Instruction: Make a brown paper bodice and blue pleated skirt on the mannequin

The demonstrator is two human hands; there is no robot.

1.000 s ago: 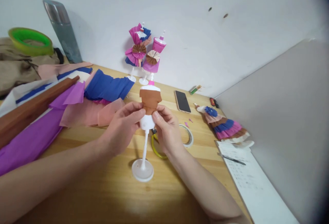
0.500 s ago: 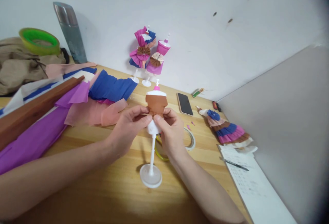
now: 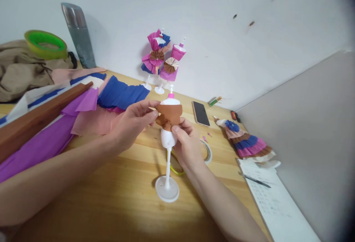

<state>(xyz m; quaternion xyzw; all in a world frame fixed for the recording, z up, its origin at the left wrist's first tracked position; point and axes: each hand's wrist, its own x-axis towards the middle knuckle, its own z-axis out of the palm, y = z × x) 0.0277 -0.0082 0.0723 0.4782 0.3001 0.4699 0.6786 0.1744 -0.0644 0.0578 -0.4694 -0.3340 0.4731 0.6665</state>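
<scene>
As brown paper (image 3: 169,114) covers the mannequin (image 3: 168,138) above the waist, near the head view's centre, its bare hips suggest the dressing is only part done, with the left hand (image 3: 135,121) pinching paper at ten o'clock, the right hand (image 3: 189,145) at four.

From where I stand, the desk (image 3: 111,201) is pale wood with a soft sheen. The dress stand (image 3: 168,139) looks like smooth white plastic, its brown wrap (image 3: 172,114) matt and papery. Toward the desk's far left corner, the flask (image 3: 81,46) has a shiny metal cap; the bag (image 3: 16,73) is dull, creased cloth. Near the far edge, the phone (image 3: 201,113) looks glassy.
</scene>
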